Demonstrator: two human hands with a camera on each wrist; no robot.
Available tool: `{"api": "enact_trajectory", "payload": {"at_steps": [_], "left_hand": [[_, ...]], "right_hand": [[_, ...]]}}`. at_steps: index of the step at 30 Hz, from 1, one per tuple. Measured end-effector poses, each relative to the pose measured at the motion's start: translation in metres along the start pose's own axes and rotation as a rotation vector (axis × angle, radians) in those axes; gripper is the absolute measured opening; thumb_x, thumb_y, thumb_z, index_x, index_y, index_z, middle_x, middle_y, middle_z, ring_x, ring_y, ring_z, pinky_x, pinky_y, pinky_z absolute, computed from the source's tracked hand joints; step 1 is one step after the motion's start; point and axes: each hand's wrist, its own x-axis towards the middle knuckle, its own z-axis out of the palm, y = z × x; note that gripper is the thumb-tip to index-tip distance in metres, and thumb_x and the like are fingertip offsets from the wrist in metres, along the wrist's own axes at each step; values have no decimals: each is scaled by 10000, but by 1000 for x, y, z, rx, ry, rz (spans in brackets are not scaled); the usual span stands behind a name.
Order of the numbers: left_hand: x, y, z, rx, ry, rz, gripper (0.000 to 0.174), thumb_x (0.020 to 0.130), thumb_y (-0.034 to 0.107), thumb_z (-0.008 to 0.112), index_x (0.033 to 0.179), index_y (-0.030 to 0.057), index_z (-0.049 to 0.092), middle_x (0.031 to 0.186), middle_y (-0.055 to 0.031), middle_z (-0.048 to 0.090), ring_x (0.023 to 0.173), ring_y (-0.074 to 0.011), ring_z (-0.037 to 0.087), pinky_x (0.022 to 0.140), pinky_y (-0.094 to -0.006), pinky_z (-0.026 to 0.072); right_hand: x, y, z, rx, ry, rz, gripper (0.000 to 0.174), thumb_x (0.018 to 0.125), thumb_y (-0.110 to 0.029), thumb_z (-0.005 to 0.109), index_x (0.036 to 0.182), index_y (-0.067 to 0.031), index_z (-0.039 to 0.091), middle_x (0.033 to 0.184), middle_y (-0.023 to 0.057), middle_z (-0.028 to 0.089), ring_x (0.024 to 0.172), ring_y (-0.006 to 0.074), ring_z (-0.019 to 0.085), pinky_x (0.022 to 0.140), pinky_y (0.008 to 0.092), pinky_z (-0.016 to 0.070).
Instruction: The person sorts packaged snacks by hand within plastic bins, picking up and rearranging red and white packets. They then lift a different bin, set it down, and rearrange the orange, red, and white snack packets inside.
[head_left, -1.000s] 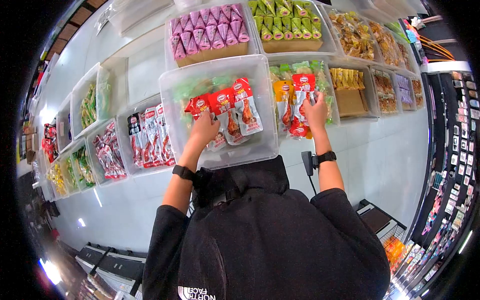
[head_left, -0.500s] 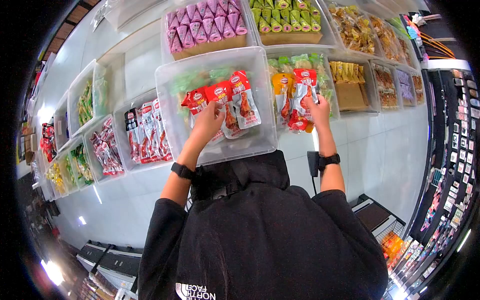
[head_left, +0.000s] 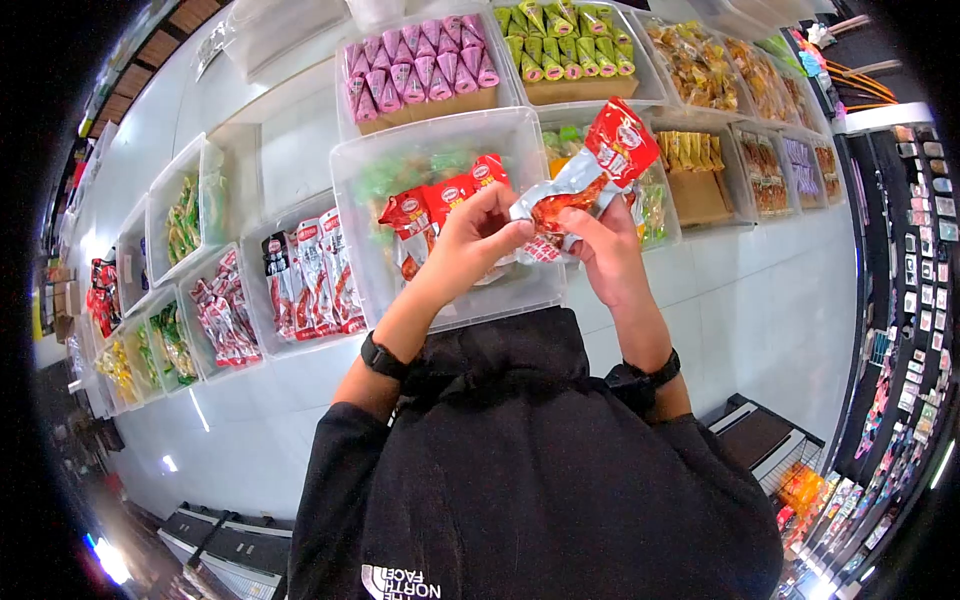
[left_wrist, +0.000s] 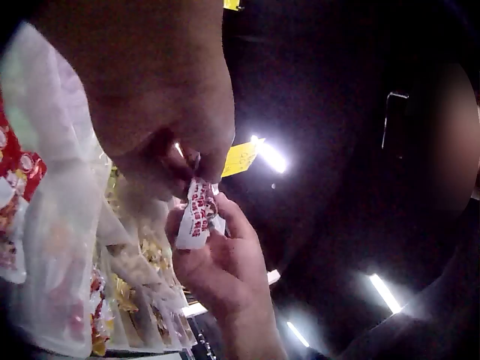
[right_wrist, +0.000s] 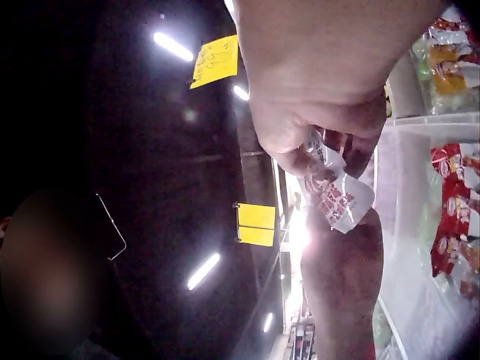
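Observation:
A red-and-silver drumstick packet (head_left: 580,190) is raised in front of the body, tilted, its red top pointing up and to the right. My right hand (head_left: 612,262) grips its lower right part, thumb across the front. At its lower left edge my left hand (head_left: 470,245) pinches the packet with thumb and fingers. The packet's pale lower end (left_wrist: 196,214) shows between both hands in the left wrist view, and the right wrist view shows that end (right_wrist: 345,202) below the right hand. Beneath the left hand, a clear plastic bin (head_left: 352,210) holds several similar red packets (head_left: 405,212).
Behind stand bins of purple cone packs (head_left: 420,70) and green cone packs (head_left: 565,45). To the right sits a bin with small yellow packs (head_left: 692,150). On the left, another bin holds red-and-white packets (head_left: 312,280). Yellow signs (right_wrist: 256,223) hang overhead.
My right hand has lifted the packet from the bin on the right and brought it left, toward the body. The left hand has left the packets in the middle bin and met it.

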Motion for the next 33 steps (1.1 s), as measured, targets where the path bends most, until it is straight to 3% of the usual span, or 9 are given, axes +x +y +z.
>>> {"api": "enact_trajectory", "payload": {"at_steps": [5,8,13,18,24,26,28,30,33], "left_hand": [[-10,-14,-10,38,20,-3,156,827,127,614,799,81,467,775,52,447,738,-33,426,676,-189,358],[-12,-27,-15,-96,41,133,211,826,121,629,749,83,436,720,65,423,639,-11,408,557,-177,349],[-12,-36,-24,-37,57,-76,267,843,157,621,708,122,393,662,77,378,580,-3,373,481,-180,345],[-12,-44,-25,-47,56,-249,229,870,217,600,753,93,448,669,71,409,565,-9,390,484,-189,359],[-7,-56,-34,273,-86,-141,186,863,189,594,843,9,553,674,30,526,580,-48,453,500,-224,377],[-8,-54,-34,651,-5,-156,169,832,159,613,837,-3,564,651,11,533,578,-63,457,512,-255,395],[-8,-53,-34,671,-10,-156,171,820,151,621,853,-8,566,651,0,537,577,-68,460,516,-265,398],[-7,-61,-39,694,-16,-152,179,807,143,628,869,-13,567,651,-11,542,576,-73,463,520,-275,401],[-5,-73,-41,374,-52,-62,183,816,151,630,872,-11,566,675,-5,558,585,-67,492,527,-254,416]], "right_hand": [[-4,10,5,-75,-24,133,382,777,-78,628,1118,-44,460,1018,60,583,909,139,592,708,301,525],[-3,13,8,-77,-15,169,377,777,-99,630,1114,-52,468,1019,59,585,901,140,595,694,299,527],[3,29,2,-124,19,192,376,771,-141,642,1104,-85,477,989,33,597,837,114,592,572,265,477],[14,46,-14,-262,68,166,374,772,-150,649,1098,-77,481,992,37,601,855,116,598,628,278,503],[15,50,-17,-280,53,164,363,757,-95,664,1069,0,503,1000,71,603,877,132,580,788,288,469],[16,57,-18,-405,67,86,355,762,-93,659,1066,6,503,1004,76,602,879,136,579,792,293,467],[17,61,-19,-531,78,7,348,768,-91,655,1064,11,503,1007,81,600,881,140,578,796,299,465],[17,61,-19,-319,45,28,351,764,-111,666,1049,15,506,999,83,601,895,144,573,804,299,457],[23,58,-21,-248,27,59,350,761,-116,669,1043,18,511,999,81,601,903,142,569,809,297,452]]}}
